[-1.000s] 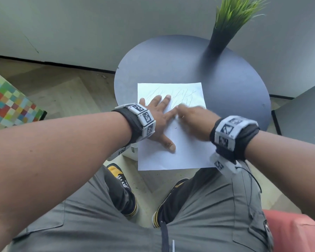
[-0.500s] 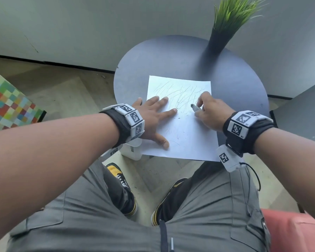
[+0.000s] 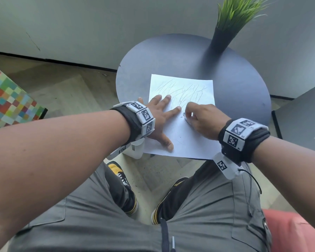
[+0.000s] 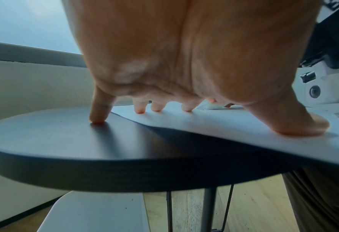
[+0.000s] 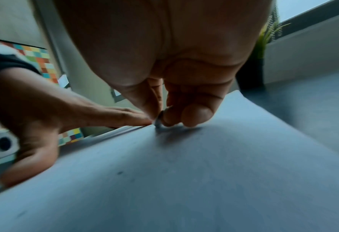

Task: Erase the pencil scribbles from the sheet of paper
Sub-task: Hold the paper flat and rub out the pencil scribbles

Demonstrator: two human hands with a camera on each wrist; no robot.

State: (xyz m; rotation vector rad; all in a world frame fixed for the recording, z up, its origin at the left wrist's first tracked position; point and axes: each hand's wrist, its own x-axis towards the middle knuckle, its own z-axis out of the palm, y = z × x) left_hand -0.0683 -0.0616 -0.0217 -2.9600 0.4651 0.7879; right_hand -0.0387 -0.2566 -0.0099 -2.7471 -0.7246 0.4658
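Fingers point(image 4: 156, 108) of the left hand point(image 3: 158, 115) lie spread and straight, released, pressing flat on the sheet of paper point(image 3: 187, 139); little finger tip sits off the sheet on the round dark table point(image 3: 240, 99). Likely purpose: pin the sheet so rubbing does not drag or crumple it. Right hand point(image 3: 202, 119) is curled, thumb and fingertips pinching a small grey eraser point(image 5: 158, 123), its tip touching the paper just beside the left index finger. Sheet lies near the table's front edge, its near corner overhanging. Pencil scribbles point(image 3: 185, 93) cover the far half, beyond both hands; the near half looks mostly clean, with a few specks. Judgement: erasing is partway, working toward the far edge. Potted grass plant point(image 3: 225, 30) stands at the table's back, well apart.
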